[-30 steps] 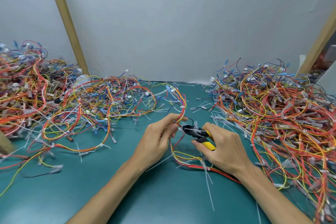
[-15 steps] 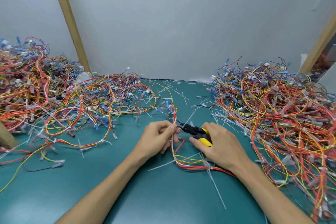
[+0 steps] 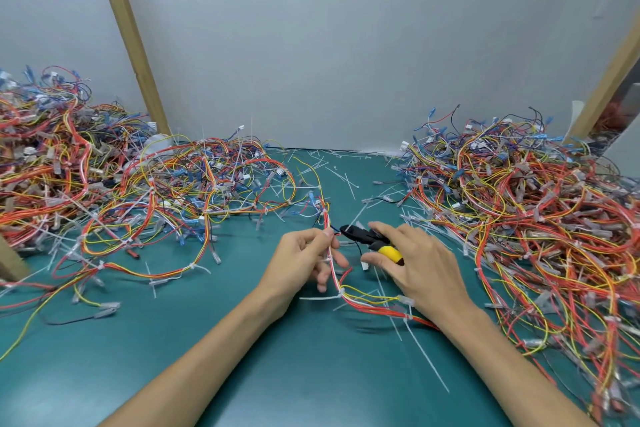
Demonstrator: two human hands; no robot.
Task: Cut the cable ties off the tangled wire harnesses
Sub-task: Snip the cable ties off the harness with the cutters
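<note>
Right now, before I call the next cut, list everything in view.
mat: one, teal, under everything.
wire harness: one, red, yellow and white, centre.
side cutters: one, black head, yellow handles, tip beside that harness.
left harness pile: one, red, yellow, blue, left side.
right harness pile: one, same colours, right side.
loose cable ties: many, white, scattered over the mat.
wooden posts: two, tan, back left and back right.
wall: one, pale grey, behind.
left hand: one, pinching the harness.
right hand: one, gripping the cutters.

Bright, even light; edges bowed.
</note>
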